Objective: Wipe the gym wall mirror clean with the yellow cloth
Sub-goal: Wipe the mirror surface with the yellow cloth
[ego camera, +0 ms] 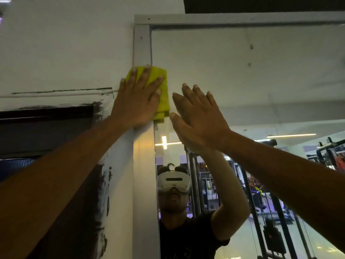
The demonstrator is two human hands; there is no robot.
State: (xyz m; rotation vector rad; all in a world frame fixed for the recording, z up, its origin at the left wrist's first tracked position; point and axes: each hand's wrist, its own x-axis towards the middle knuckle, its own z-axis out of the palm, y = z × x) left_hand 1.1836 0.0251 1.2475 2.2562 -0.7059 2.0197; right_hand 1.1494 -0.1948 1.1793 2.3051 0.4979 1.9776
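The wall mirror (pixel 242 75) fills the right half of the view, edged by a grey metal frame (pixel 142 45). My left hand (pixel 137 99) presses the folded yellow cloth (pixel 162 94) flat, fingers spread, over the frame's left upright near the top corner. The cloth's right part lies on the glass. My right hand (pixel 197 116) is raised beside it with straight fingers, its palm toward the glass; whether it touches the mirror I cannot tell. It holds nothing.
A white wall (pixel 65 53) with dark paint marks lies left of the frame, above a dark opening (pixel 43 131). The mirror reflects a person wearing a headset and gym machines (pixel 270 212) behind.
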